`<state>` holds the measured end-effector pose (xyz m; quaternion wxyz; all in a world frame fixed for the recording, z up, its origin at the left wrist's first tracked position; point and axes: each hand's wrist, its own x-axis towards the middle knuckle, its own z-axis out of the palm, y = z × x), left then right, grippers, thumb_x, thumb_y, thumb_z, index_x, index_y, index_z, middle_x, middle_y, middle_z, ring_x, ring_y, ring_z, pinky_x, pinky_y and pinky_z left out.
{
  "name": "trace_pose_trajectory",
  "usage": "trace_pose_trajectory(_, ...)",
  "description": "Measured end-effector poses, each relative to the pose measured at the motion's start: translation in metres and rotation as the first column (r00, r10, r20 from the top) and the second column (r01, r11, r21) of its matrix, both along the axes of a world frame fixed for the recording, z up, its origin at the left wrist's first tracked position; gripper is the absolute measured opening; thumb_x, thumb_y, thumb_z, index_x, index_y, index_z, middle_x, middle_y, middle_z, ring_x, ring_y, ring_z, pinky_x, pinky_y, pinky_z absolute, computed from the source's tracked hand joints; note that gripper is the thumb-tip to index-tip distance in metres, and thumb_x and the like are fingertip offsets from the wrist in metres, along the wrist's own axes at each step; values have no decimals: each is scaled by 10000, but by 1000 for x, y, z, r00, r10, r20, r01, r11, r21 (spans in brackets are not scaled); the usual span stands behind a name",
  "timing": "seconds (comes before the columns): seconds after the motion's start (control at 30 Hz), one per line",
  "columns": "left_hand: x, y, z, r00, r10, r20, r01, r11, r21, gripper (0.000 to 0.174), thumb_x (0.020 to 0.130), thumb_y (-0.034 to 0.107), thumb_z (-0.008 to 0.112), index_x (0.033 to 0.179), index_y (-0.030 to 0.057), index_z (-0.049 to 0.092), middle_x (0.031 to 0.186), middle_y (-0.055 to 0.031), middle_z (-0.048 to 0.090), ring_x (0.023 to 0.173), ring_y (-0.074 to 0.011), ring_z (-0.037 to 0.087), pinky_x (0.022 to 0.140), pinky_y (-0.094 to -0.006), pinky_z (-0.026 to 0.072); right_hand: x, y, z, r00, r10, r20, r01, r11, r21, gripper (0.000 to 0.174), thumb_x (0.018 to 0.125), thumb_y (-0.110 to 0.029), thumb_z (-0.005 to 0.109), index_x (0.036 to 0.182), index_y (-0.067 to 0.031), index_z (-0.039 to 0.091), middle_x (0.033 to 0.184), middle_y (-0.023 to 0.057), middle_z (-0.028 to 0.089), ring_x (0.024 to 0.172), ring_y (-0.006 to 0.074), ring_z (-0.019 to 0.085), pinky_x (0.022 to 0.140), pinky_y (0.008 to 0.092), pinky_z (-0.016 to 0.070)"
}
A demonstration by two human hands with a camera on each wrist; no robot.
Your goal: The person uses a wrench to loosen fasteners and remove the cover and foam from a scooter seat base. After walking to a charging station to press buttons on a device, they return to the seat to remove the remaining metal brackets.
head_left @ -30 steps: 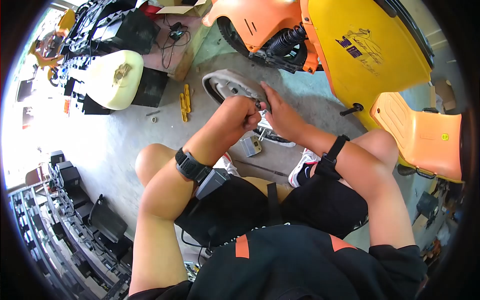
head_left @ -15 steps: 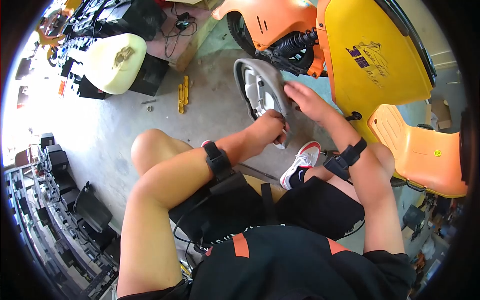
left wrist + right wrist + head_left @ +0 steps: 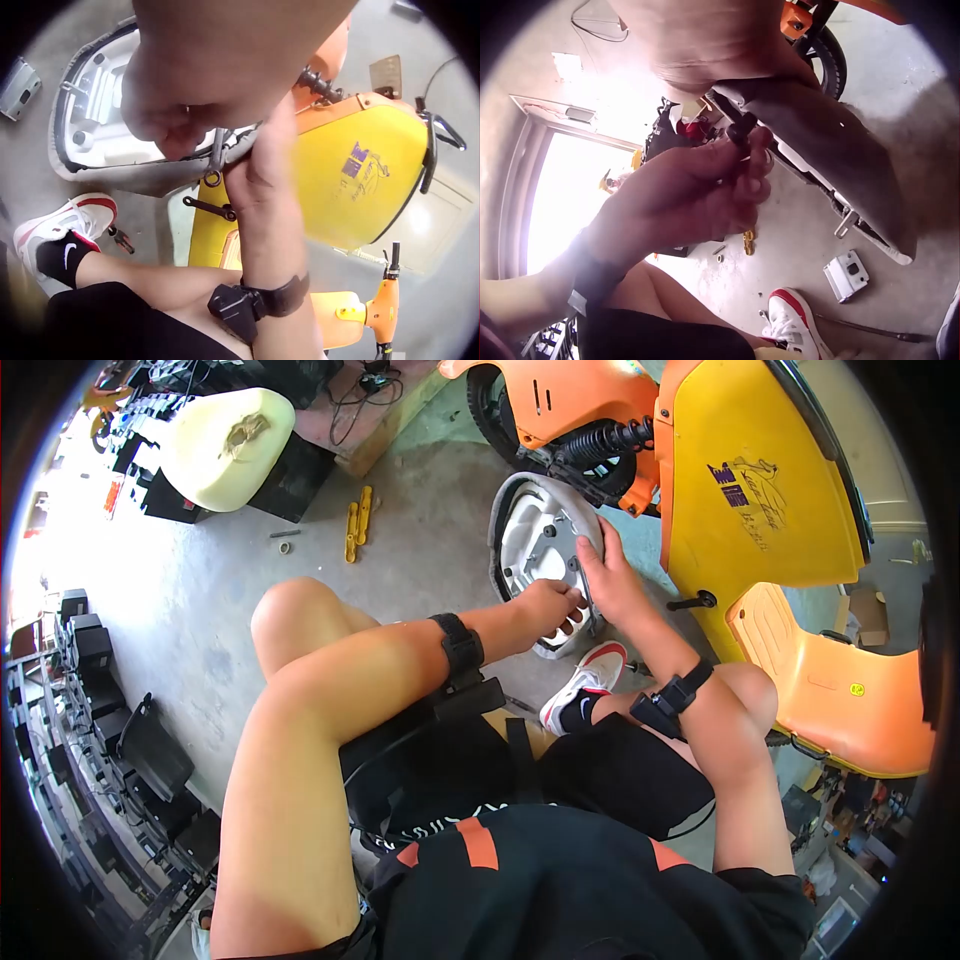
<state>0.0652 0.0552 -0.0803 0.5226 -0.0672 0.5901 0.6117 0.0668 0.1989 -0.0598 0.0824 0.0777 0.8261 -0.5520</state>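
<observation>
At the near left, a dark metal rack [image 3: 60, 800]; at the far left, a cream pad [image 3: 225, 450] over a black box [image 3: 292, 480]. Right of these, on the concrete floor [image 3: 420, 550], a pair of yellow bars [image 3: 358, 525] side by side. Next to the right, pinching a small black knob [image 3: 741, 129] between thumb and forefinger of the left hand [image 3: 548, 608], with the other fingers curled in. Just beyond those fingers, held tilted: a grey-edged seat [image 3: 535, 530], pale underside toward them. Contact between knob and seat: cannot tell. Nearer, a white and red shoe [image 3: 585, 685]. Clamped on the seat's right rim with the right hand [image 3: 615, 575], thumb inside, fingers outside. Farther right, a yellow panel [image 3: 765, 470] and, nearer, an orange scooter body [image 3: 840, 670].
</observation>
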Motion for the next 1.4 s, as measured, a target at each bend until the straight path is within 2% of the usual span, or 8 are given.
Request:
trace_pose_trajectory(0.17,0,10,-10,993,81,90,-90,991,97,275,963,223,484,1105,1,564,749,-3,505,613,-102,444,545,-264,374,-1,-2,-16,996,-7,-86,3,999,-45,658,956,-430,504,1386,28,308,1338,241,449,1236,318,456,1036,376,346)
trace_pose_trajectory(0.3,-1,8,-5,991,-50,-125,50,999,2,307,926,226,499,1097,-18,573,688,-7,507,600,-96,453,546,-260,382,-1,-2,-14,989,5,-145,-10,999,-32,634,949,-397,530,1365,39,337,1324,251,457,1228,327,463,1030,383,353)
trace_pose_trajectory(0.63,-10,6,2,865,-251,-435,198,967,-163,442,902,293,551,1137,-81,580,934,-193,668,880,-279,652,771,-386,490,1,-1,-18,983,42,-176,-36,999,34,630,946,-376,534,1362,54,338,1317,271,461,1217,366,474,1025,394,361)
trace_pose_trajectory(0.73,-8,6,5,842,-269,-468,207,962,-180,366,895,264,557,1048,-64,608,948,-179,668,878,-272,641,780,-376,485,3,0,-16,983,56,-172,-49,998,45,640,946,-379,531,1370,55,330,1328,282,448,1228,381,462,1032,400,354)
trace_pose_trajectory(0.83,-1,5,-72,765,-347,-542,118,904,-411,346,892,263,559,1044,-42,618,939,-196,668,892,-295,648,779,-387,485,10,-4,-21,984,77,-159,-60,992,111,659,945,-390,524,1384,55,316,1348,290,429,1253,390,439,1049,403,339)
trace_pose_trajectory(1.0,-12,-3,-31,830,-356,-429,202,909,-364,406,882,326,541,978,-58,629,927,-255,663,883,-367,655,789,-430,500,5,0,-15,980,142,-139,-125,984,124,704,935,-402,535,1403,64,292,1387,292,394,1299,385,397,1078,395,309)
trace_pose_trajectory(1.27,-19,6,-52,749,-426,-507,215,881,-422,536,890,464,532,1014,-41,662,958,-245,668,933,-370,648,818,-417,498,1,1,-25,982,108,-153,-95,992,87,696,935,-397,539,1400,66,307,1383,284,408,1289,375,414,1069,388,322)
trace_pose_trajectory(1.4,-20,14,-41,799,-415,-435,231,880,-416,318,890,269,537,1060,31,661,1053,-196,656,1014,-321,624,864,-393,478,2,2,-21,972,142,-187,-119,984,131,691,939,-392,539,1404,63,304,1369,282,422,1274,380,430,1060,389,334)
